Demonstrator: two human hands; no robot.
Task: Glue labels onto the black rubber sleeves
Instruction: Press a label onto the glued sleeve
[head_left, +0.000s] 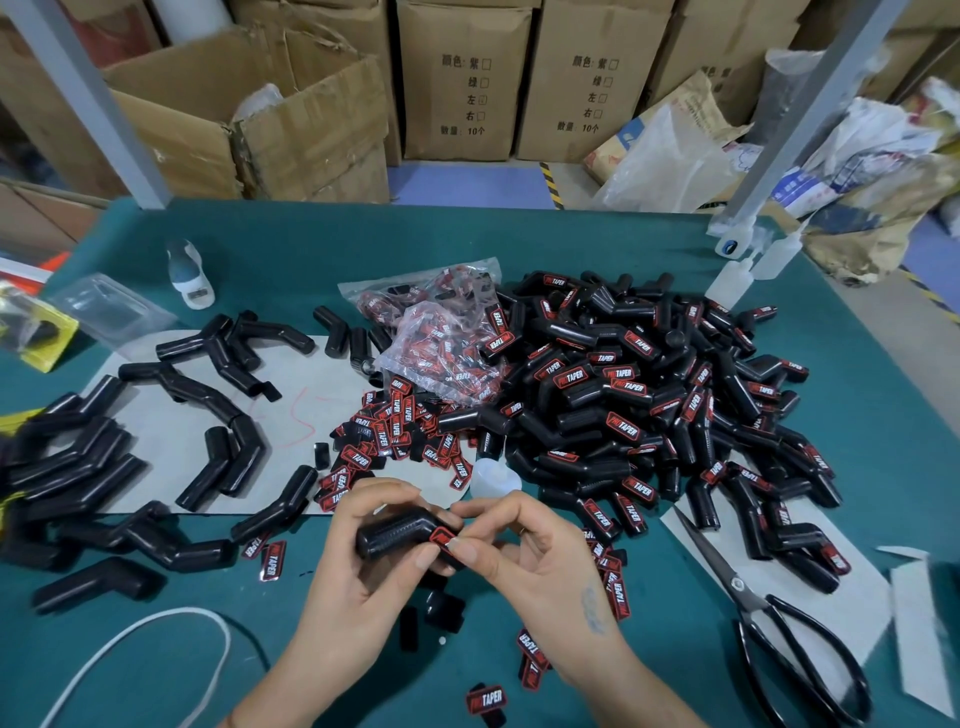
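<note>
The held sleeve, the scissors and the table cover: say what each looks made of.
Sleeve, gripped by the left hand and pinched by the right hand: black rubber by its look, semi-gloss with a ribbed patch. Scissors: grey metal blades, glossy black handles, perhaps painted. Table cover: matte teal, probably a rubber or felt mat; cannot tell which.

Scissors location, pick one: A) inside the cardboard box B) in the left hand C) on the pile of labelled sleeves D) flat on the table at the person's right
D: the black-handled metal scissors lie flat, closed, on the green table right of the right hand, touched by neither hand.
</note>
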